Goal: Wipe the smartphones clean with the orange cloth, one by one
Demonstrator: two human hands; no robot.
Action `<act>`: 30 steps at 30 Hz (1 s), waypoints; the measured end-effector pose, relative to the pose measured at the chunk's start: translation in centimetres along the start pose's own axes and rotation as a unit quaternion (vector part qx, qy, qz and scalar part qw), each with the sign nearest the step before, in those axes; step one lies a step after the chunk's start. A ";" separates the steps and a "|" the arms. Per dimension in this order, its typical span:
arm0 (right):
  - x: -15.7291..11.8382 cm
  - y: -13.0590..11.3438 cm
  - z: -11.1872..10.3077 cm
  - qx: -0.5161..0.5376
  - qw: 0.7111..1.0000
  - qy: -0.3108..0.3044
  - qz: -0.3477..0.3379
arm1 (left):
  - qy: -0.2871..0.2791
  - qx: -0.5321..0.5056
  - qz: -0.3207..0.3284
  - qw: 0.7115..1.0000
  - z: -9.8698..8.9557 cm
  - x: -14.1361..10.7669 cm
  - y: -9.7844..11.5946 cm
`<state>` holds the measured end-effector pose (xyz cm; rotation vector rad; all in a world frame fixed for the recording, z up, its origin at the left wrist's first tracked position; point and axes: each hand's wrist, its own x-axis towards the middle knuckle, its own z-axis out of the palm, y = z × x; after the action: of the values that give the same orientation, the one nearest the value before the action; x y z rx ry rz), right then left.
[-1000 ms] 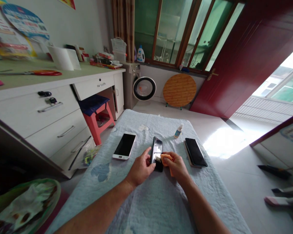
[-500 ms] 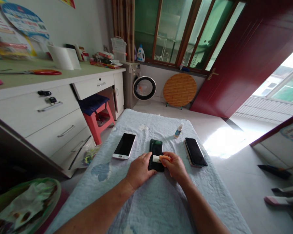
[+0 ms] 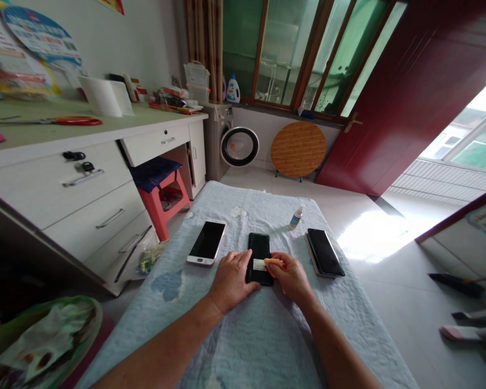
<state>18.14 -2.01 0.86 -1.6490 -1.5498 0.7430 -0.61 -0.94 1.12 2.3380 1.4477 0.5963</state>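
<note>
A black phone (image 3: 261, 246) lies on the light blue quilted cover, with a pale rectangular label (image 3: 259, 265) on its upper face. Along its left edge and lower corner, my left hand (image 3: 231, 278) is closed on it, fingers at the side and thumb near the bottom. My right hand (image 3: 292, 278) pinches a small orange cloth (image 3: 274, 263) against the label's right end. A white phone (image 3: 207, 241) with a dark screen rests to the left. To the right are another dark phone (image 3: 325, 252), lying on a paler flat item, and a small spray bottle (image 3: 296, 217) standing upright.
The quilted cover (image 3: 178, 324) spreads over the surface before me. Left stand a desk (image 3: 85, 186) with drawers, a red stool (image 3: 166, 200) and a waste bin (image 3: 99, 319). Farther back are a washing machine (image 3: 214, 140) with its door open and a round wooden tabletop (image 3: 298, 148).
The greenish reflection on the upper part of the black phone has faded, and the phone has shifted very slightly. Both hands stay in nearly the same place.
</note>
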 end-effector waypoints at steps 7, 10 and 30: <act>0.0 0.1 -0.2 0.017 0.999 -0.005 0.036 | -0.005 -0.012 0.015 1.000 0.2 0.0 0.1; 0.0 0.1 -0.4 0.019 0.999 -0.006 0.042 | -0.008 -0.003 0.023 1.000 0.1 0.0 0.1; -0.2 -0.7 0.3 -0.196 0.968 -0.039 -0.151 | -0.026 0.003 0.026 0.999 0.0 -0.2 0.3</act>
<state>17.49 -2.14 1.31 -1.6100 -2.0489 0.3558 -0.43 -1.24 1.25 2.3841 1.3722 0.5402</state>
